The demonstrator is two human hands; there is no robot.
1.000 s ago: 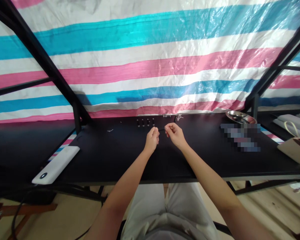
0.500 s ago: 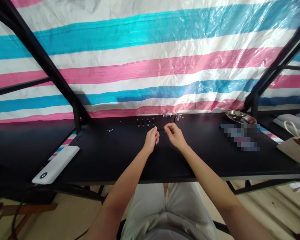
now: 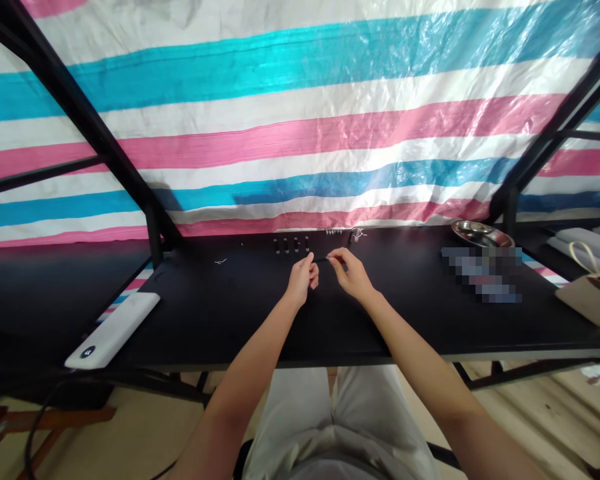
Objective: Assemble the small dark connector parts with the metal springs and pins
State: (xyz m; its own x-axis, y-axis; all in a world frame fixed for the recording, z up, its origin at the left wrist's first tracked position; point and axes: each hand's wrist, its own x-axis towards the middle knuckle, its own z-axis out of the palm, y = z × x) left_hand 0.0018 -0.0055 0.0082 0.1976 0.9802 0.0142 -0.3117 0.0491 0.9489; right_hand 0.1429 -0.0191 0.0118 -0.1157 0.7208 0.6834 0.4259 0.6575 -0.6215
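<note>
Both hands closed on a thin dark piece
I see my left hand and right hand pinching the dark piece between them, above the table, near four small black parts.

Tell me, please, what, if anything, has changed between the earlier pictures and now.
The left hand has shifted very slightly left, with no hold visibly taken or released. It and the right hand still hold the thin black piece between them. The four small black pieces, metal dish and white power bank stayed put.
</note>
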